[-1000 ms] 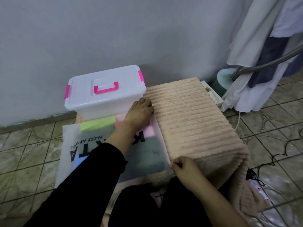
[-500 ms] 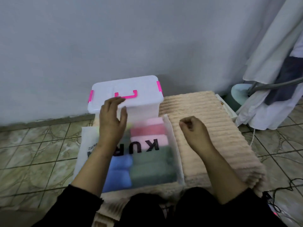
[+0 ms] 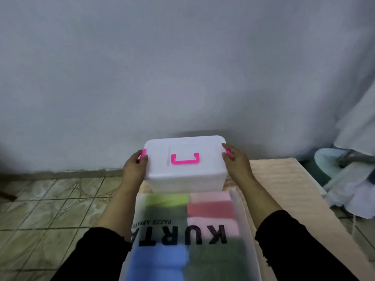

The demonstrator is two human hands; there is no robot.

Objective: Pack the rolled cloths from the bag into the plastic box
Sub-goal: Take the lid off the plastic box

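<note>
left hand (image 3: pixel 135 168) and right hand (image 3: pixel 236 166) gripping the plastic box (image 3: pixel 185 171) ends, fingers curled over pink latches (image 3: pixel 143 155)

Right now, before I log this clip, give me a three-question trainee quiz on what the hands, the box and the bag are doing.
1. True or false: the lid of the plastic box is off.
2. Where are the left hand and right hand? A) inside the bag B) at the two ends of the box, by the pink latches C) on the pink handle
3. Fill in: the rolled cloths lie inside the ____.

Key: 1 false, the lid is on. 2 B. 3 bag.
</note>
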